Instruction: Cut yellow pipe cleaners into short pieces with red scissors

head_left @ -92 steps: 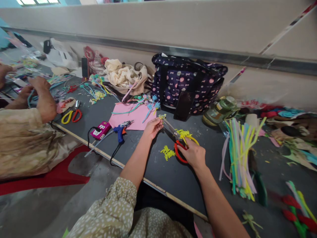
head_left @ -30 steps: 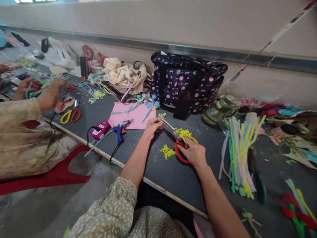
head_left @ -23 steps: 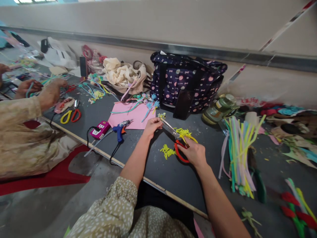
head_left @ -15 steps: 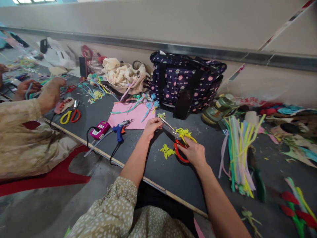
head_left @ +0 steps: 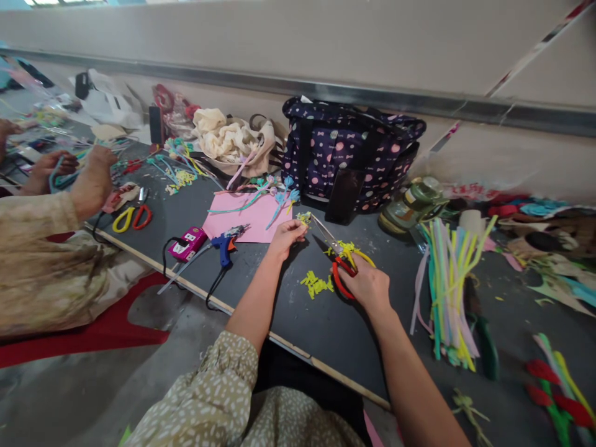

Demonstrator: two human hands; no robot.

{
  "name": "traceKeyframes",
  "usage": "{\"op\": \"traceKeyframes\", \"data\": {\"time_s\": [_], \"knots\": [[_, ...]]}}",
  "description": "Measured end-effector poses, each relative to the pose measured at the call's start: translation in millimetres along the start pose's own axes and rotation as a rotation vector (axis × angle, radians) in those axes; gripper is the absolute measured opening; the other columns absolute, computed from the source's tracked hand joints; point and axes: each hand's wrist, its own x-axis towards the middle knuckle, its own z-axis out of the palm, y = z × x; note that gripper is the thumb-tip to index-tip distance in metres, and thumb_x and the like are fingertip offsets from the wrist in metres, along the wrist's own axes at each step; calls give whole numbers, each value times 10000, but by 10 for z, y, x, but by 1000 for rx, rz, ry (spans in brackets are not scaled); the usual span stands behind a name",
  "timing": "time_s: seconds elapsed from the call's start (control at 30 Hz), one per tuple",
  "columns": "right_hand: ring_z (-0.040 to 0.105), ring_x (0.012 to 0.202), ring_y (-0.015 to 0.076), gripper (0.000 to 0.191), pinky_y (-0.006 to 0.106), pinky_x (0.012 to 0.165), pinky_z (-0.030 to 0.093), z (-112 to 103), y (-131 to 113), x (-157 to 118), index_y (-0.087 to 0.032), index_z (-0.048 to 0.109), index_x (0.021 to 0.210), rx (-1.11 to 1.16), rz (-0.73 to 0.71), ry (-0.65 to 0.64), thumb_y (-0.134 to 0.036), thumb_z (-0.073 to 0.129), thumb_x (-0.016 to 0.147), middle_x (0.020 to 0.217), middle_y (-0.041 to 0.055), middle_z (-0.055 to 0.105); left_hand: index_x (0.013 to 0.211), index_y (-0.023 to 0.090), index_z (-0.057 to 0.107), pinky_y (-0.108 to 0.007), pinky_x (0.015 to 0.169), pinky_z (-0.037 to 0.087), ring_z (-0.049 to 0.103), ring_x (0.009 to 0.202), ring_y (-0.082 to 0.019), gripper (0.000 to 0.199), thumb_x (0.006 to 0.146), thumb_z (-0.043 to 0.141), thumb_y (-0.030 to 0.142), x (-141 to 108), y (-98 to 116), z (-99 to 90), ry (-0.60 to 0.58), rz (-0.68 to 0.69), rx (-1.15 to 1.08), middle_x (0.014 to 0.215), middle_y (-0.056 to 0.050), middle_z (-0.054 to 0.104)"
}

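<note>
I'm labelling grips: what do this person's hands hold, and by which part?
The right hand holds scissors by the red and yellow handles; the left hand pinches a small yellowish piece, its gripped part too small to tell.

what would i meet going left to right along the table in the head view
Loose scissors → magenta box → glue gun → left hand → held scissors → right hand → strip bundle → red flowers

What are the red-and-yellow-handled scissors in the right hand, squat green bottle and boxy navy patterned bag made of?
Red-and-yellow-handled scissors: shiny silvery blades, likely steel; smooth coloured grips, probably plastic.
Squat green bottle: glossy, seemingly see-through; plastic or glass, can't tell.
Boxy navy patterned bag: matte, soft creases, likely woven fabric.
</note>
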Motion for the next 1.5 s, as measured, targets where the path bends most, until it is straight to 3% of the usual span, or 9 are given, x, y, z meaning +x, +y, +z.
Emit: {"op": "traceKeyframes", "data": {"time_s": [0.2,0.37,0.6,1.2,1.5], "knots": [[574,748,182,543,266,509,293,-76,-54,6,-182,549,982,-47,-64,49,-665,495,741,908,81,626,735,140,623,-212,572,451,516,580,-77,292,585,771,343,11,-9,-4,2,-5,-15,682,-7,598],[534,617,136,365,248,514,292,-42,-18,-4,-216,558,831,71,-44,24,-573,517,771,696,0,590,755,134,627,-211,575,455,513,577,-74,300,598,763,350,10,1,3,12,-10,-28,685,-6,591],[516,545,124,413,236,514,297,14,-7,-24,-228,594,819,207,-37,-7,-626,545,726,603,-30,558,723,151,553,-213,580,458,510,569,-70,315,632,748,381,-25,47,26,-18,11,-67,671,7,564],[624,680,157,478,243,573,386,136,91,-47,-211,633,1053,135,-166,81,-590,515,786,772,22,684,751,160,570,-232,588,446,499,558,-84,254,646,725,332,-1,-8,38,-60,15,-66,613,19,524],[629,666,160,436,241,543,361,93,88,-43,-222,651,1000,92,-159,83,-581,504,799,764,24,688,700,155,543,-227,575,421,491,556,-80,267,654,724,346,-6,-1,43,-78,7,-61,622,8,521]]}}
